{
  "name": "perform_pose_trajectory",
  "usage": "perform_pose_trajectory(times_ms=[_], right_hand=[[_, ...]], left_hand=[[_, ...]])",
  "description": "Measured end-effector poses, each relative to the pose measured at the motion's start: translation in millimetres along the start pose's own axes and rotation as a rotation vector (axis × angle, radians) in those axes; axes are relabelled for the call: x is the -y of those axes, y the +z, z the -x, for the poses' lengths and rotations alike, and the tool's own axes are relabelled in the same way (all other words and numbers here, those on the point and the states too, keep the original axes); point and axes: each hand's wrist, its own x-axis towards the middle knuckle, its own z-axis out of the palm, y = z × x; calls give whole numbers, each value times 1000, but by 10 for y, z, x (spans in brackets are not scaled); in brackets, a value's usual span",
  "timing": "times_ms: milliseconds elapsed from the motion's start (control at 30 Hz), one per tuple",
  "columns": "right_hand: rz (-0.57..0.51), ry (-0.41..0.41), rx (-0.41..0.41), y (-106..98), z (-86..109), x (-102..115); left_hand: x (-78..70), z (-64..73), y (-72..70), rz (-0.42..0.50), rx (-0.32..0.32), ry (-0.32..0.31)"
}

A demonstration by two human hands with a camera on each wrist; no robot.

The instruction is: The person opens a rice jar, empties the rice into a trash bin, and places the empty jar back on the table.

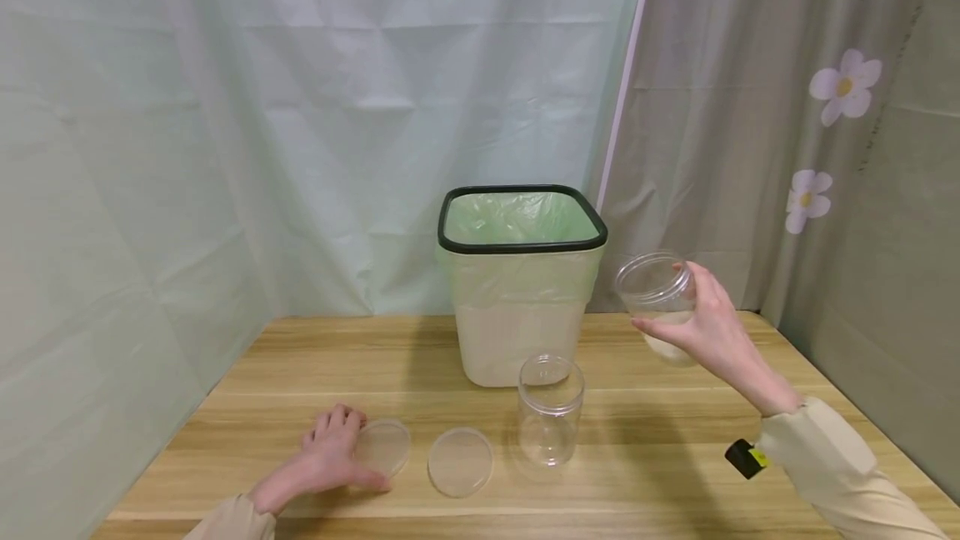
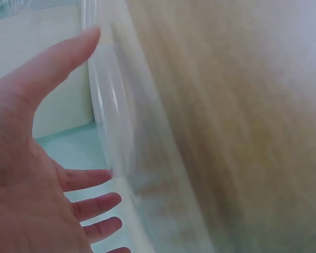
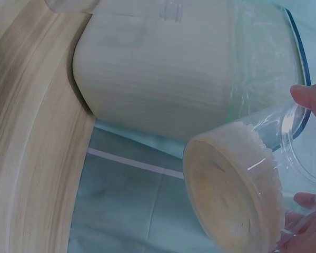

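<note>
My right hand (image 1: 714, 330) grips a clear plastic jar (image 1: 654, 300) in the air, right of the bin, with the mouth tilted. White grains (image 3: 253, 150) lie in the bottom part of this jar in the right wrist view. On the table stands a second clear jar (image 1: 551, 427), upright, with nothing visible inside. Two round translucent lids lie left of it: the middle lid (image 1: 461, 463) and the left lid (image 1: 384, 447). Around the left lid's near edge my left hand (image 1: 326, 452) is spread, thumb and fingers apart; whether it touches the lid, I cannot tell.
A pale bin (image 1: 517, 332) with a black rim and a greenish plastic liner (image 1: 517, 219) stands at the table's back, behind the upright jar. Curtains (image 1: 375, 123) hang close behind and on both sides of the wooden table (image 1: 360, 357).
</note>
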Motion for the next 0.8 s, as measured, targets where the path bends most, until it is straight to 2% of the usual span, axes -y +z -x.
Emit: perform_pose_trajectory(times_ms=[133, 500, 800], right_hand=[[0, 1, -1, 1, -4, -1], [1, 17, -1, -14, 2, -1], [-11, 11, -13, -11, -12, 6]], left_hand=[[-20, -12, -20, -2, -35, 0], [-80, -96, -76, 32, -139, 55], [-159, -202, -128, 77, -179, 63]])
